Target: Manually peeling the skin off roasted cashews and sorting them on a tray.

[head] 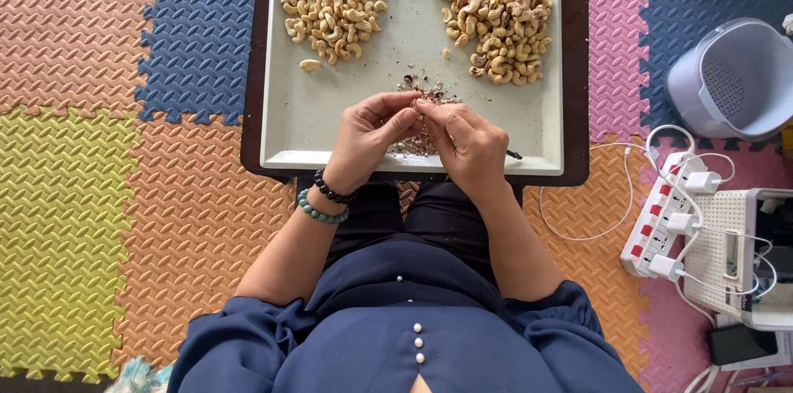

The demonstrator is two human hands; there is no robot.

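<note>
My left hand [368, 139] and my right hand [468, 141] meet over the near middle of a pale grey tray [289, 112]. Their fingertips pinch one small cashew between them; most of it is hidden. Bits of brown skin [421, 87] lie on the tray under and just beyond my fingers. At the tray's far left sits a pile of pale peeled cashews [330, 3]. A pile of cashews with brown skin [496, 21] sits at the far right. One loose cashew [309, 65] lies below the left pile. My left wrist wears two bead bracelets [326, 199].
The tray rests on a dark low table [578, 71] over colourful foam floor mats [99, 153]. To the right lie a power strip [665, 224] with white plugs and cables, a white device [743, 253] and a pale lilac basket [731, 79].
</note>
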